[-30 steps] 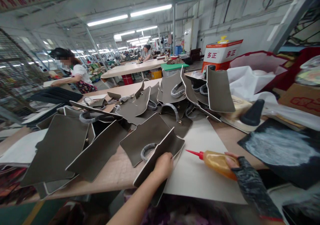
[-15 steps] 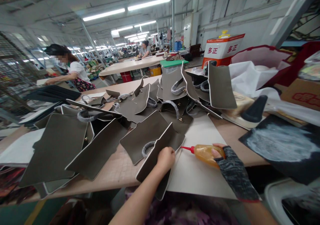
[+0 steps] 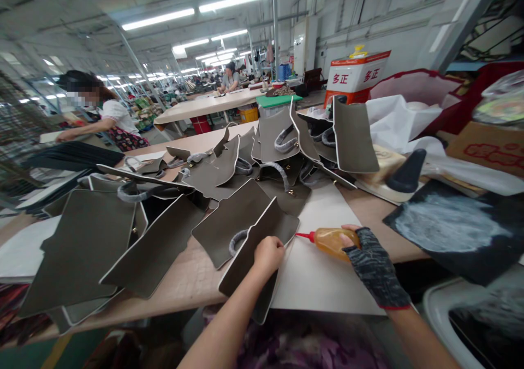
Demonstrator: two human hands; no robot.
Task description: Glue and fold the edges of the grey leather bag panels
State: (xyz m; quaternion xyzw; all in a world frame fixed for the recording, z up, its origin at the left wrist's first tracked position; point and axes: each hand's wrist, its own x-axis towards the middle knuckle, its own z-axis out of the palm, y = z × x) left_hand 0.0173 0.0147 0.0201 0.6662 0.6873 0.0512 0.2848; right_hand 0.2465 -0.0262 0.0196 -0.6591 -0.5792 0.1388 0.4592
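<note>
A grey-brown handbag piece (image 3: 249, 253) with white edges stands tilted near the front of the table. Closed on its right-hand side is my bare left hand (image 3: 269, 256); the fingertips are partly hidden. My right hand (image 3: 370, 260), in a dark fingerless glove, wraps round a squeeze bottle (image 3: 329, 242) of amber liquid. The bottle lies nearly level, its red nozzle pointing left at the piece's right edge; whether the tip touches cannot be made out. A wrapped handle (image 3: 236, 243) shows behind the piece. Beneath the bottle lies a pale sheet (image 3: 323, 281).
Several similar handbag pieces (image 3: 164, 249) crowd the table's left and middle. At the right are a black cone-shaped object (image 3: 405, 172), a dark sheet smeared white (image 3: 450, 224) and a white-and-red can (image 3: 356, 77). A white bin (image 3: 438, 309) stands below right. A co-worker (image 3: 110, 115) works at left.
The whole view has shifted slightly, so things appear a little further left and up. Both hands keep their holds, and the nozzle stays by the piece's edge.
</note>
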